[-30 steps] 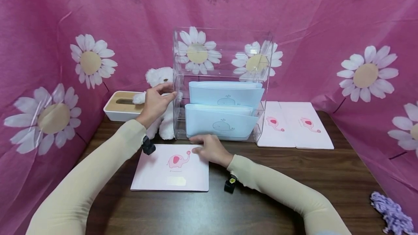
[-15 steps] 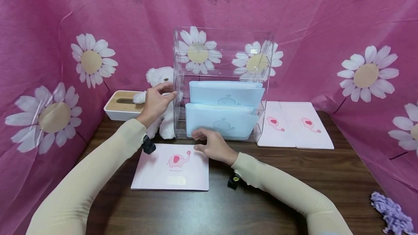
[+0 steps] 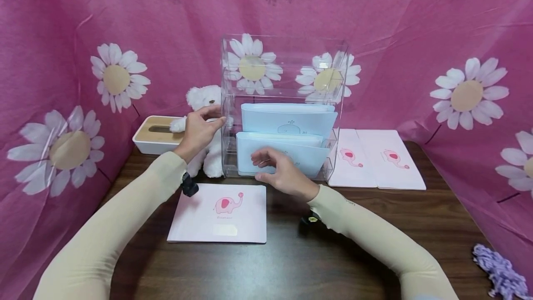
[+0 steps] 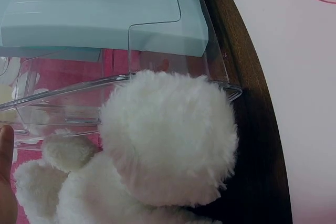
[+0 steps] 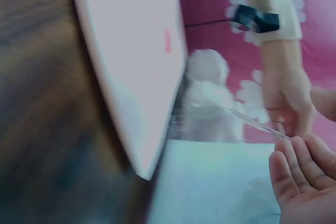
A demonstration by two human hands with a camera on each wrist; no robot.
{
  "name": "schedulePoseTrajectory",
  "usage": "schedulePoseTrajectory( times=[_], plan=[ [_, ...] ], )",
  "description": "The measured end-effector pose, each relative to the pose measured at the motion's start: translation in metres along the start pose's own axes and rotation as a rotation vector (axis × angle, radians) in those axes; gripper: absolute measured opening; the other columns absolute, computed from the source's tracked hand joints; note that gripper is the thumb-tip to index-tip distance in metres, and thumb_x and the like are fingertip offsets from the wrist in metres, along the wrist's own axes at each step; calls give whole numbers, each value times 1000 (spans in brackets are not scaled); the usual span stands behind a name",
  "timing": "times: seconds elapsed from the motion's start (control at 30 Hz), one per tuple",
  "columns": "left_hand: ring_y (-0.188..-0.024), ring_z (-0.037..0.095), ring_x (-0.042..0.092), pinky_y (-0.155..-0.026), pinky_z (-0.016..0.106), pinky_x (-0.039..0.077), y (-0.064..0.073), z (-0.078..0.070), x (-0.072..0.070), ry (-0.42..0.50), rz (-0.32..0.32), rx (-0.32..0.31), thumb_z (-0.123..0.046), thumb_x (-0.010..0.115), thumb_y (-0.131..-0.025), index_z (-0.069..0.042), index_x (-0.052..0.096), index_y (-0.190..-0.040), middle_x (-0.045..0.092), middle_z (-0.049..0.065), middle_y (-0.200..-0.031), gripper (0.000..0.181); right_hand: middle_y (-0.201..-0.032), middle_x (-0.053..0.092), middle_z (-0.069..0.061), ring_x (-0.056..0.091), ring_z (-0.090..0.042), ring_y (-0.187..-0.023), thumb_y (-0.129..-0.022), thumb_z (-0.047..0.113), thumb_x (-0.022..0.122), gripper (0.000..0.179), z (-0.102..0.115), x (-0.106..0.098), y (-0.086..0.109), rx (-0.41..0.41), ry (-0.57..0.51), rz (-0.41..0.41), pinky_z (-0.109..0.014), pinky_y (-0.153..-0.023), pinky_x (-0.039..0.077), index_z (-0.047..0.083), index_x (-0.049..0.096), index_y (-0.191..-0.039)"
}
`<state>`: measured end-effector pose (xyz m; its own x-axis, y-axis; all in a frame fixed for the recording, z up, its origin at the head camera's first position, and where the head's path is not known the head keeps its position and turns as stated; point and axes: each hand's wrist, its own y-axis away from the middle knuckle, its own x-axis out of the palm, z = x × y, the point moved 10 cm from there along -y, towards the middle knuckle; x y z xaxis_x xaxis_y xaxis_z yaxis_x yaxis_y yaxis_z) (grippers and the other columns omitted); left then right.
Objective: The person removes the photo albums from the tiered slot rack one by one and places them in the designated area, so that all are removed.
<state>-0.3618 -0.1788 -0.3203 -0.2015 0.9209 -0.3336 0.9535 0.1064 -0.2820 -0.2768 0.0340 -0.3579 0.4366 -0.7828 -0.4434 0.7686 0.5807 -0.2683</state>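
A clear acrylic file rack (image 3: 283, 91) stands on the table with a blue folder (image 3: 268, 118) in a middle tier and another blue folder (image 3: 254, 152) in the tier below, both printed with a whale. At the rack's left edge my left hand (image 3: 197, 131) grips the side panel between thumb and fingers. My right hand (image 3: 287, 175) hovers before the lower folder, overlapping it in the head view, fingers loosely bent and holding nothing. Below it lies a pink elephant folder (image 3: 195, 216) flat on the table. The right wrist view shows the right palm (image 5: 310, 192) close beside blue folder.
A white teddy bear (image 3: 214, 156) sits against the rack's left side, behind my left wrist. Further left is a white tissue box (image 3: 156, 147) with a wooden lid. Two pink elephant folders (image 3: 391, 142) lie right of the rack. Purple knitted stuff (image 3: 499, 270) lies at the right edge.
My right hand has lifted off the pink folder's upper right corner and moved up and right, in front of the lower blue folder. My left hand stays at the rack.
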Motion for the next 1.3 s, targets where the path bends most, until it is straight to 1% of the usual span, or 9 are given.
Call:
schedulePoseTrajectory(
  times=[0.13, 0.23, 0.5, 0.67, 0.8, 0.97, 1.1, 1.2, 1.3],
  plan=[
    [-109, 23, 69, -85, 12, 52, 0, 0, 0, -4, -1, 4, -14, 75, -91, -5, 68, -130, 74, 17, -119, 41, -125, 66, -24, 65, -33, -115, -85, -1, 77, 48, 21, -22, -3, -85, 8, -36, -42, -104, 56, -2, 59, -129],
    [-109, 22, 69, -84, 12, 52, 1, 0, 0, 1, -2, 5, -14, 75, -91, -5, 68, -130, 74, 17, -119, 40, -126, 65, -24, 64, -31, -116, -83, -5, 76, 50, 35, -40, -6, -128, 16, -67, -41, -106, 55, -3, 58, -130],
    [-110, 23, 69, -80, 10, 52, 1, 1, -1, 3, 1, -3, -16, 75, -91, -6, 68, -130, 74, 16, -119, 41, -131, 61, -25, 60, -31, -123, -82, -11, 74, 55, 63, -88, -18, -176, 21, -170, -40, -112, 50, -6, 55, -133],
    [-112, 25, 69, -79, 10, 52, 1, 3, 0, -2, 13, -11, -18, 75, -91, -7, 68, -131, 74, 16, -120, 42, -132, 60, -25, 59, -20, -123, -79, -15, 74, 58, 72, -118, -25, -194, 12, -250, -34, -112, 49, -10, 54, -133],
    [-111, 24, 69, -79, 10, 52, 0, 4, 1, 3, 16, -14, -18, 75, -91, -8, 68, -131, 74, 16, -120, 42, -133, 58, -28, 59, -10, -120, -79, -19, 72, 59, 76, -141, -28, -195, 11, -294, -26, -113, 46, -13, 52, -134],
    [-111, 24, 69, -80, 10, 52, 0, 4, 1, -4, 12, -23, -18, 76, -91, -8, 68, -131, 74, 15, -119, 42, -134, 59, -28, 60, -10, -120, -80, -17, 72, 59, 76, -168, -30, -177, 27, -319, -26, -114, 45, -9, 54, -136],
    [-111, 23, 69, -79, 9, 52, 0, 3, 1, -2, 8, -25, -18, 76, -90, -8, 68, -131, 74, 16, -119, 42, -128, 66, -14, 62, -10, -119, -82, -10, 74, 56, 71, -187, -28, -168, 22, -337, -25, -112, 47, -4, 58, -135],
    [-111, 23, 70, -77, 8, 51, 0, 1, 0, 0, 3, -17, -17, 76, -90, -7, 69, -130, 75, 16, -118, 42, -126, 67, -8, 63, -11, -119, -82, -10, 74, 55, 65, -198, -27, -167, -17, -332, -22, -110, 48, -2, 59, -135],
    [-111, 24, 70, -77, 8, 51, 0, 2, 0, -4, 4, -14, -17, 76, -90, -7, 68, -130, 75, 16, -118, 42, -128, 66, -10, 62, -13, -121, -84, -9, 73, 55, 56, -204, -26, -142, -48, -312, -21, -110, 48, 0, 59, -136]
  ],
)
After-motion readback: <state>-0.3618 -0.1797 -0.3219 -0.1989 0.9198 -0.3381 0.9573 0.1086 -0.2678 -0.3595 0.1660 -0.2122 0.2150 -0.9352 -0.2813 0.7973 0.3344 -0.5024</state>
